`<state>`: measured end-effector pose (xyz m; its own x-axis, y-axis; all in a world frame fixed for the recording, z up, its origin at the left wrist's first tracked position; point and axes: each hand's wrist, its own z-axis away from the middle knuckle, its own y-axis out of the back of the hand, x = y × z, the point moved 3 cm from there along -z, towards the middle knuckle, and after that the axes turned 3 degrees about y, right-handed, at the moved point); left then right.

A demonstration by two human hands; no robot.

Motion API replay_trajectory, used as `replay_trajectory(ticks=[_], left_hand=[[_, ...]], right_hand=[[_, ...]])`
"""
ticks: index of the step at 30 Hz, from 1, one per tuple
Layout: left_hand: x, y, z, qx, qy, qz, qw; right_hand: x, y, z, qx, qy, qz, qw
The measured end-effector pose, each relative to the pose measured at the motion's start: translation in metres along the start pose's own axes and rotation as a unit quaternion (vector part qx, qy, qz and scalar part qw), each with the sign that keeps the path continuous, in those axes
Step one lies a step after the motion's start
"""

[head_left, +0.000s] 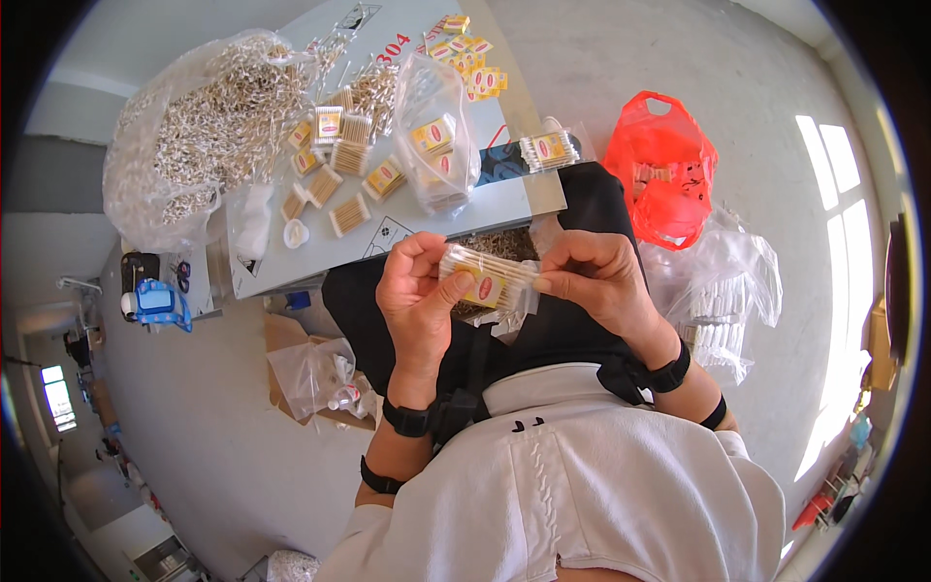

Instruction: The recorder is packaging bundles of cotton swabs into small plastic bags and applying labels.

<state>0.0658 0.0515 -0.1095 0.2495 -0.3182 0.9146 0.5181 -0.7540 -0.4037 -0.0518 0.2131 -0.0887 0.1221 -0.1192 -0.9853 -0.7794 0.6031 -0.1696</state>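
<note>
A small clear packet of cotton swabs (pixel 507 269) with a yellow label is held up between my hands, above my lap. My left hand (pixel 415 303) grips its left end, the thumb pressed on the label. The fingertips of my right hand (pixel 603 283) pinch the packet's right end, where the clear film sticks out. Past my hands, several bundles of swabs (pixel 349 215) lie on the table, some with yellow cards. A clear bag (pixel 459 177) with labelled packs stands beside them.
The grey table (pixel 320 257) carries a large bag of loose swabs (pixel 228 121) at left and yellow cards (pixel 485 82) at the far edge. A red plastic bag (pixel 669 165) and a clear bag of packs (pixel 718 310) are to the right. A cardboard box (pixel 286 373) is below left.
</note>
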Motion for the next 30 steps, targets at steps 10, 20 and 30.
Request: replay_trajectory(ticks=[10, 20, 30], left_hand=[[-0.012, 0.005, -0.003, -0.032, 0.099, 0.097, 0.990], [-0.025, -0.009, -0.001, -0.083, 0.128, -0.010, 0.988], [-0.048, -0.010, -0.010, -0.049, 0.217, 0.192, 0.956]], right_hand=[[0.014, 0.003, -0.008, -0.012, -0.066, -0.207, 0.976], [0.011, -0.002, -0.003, 0.038, 0.004, -0.022, 0.999], [0.013, 0.003, -0.002, 0.113, 0.020, 0.020, 0.993]])
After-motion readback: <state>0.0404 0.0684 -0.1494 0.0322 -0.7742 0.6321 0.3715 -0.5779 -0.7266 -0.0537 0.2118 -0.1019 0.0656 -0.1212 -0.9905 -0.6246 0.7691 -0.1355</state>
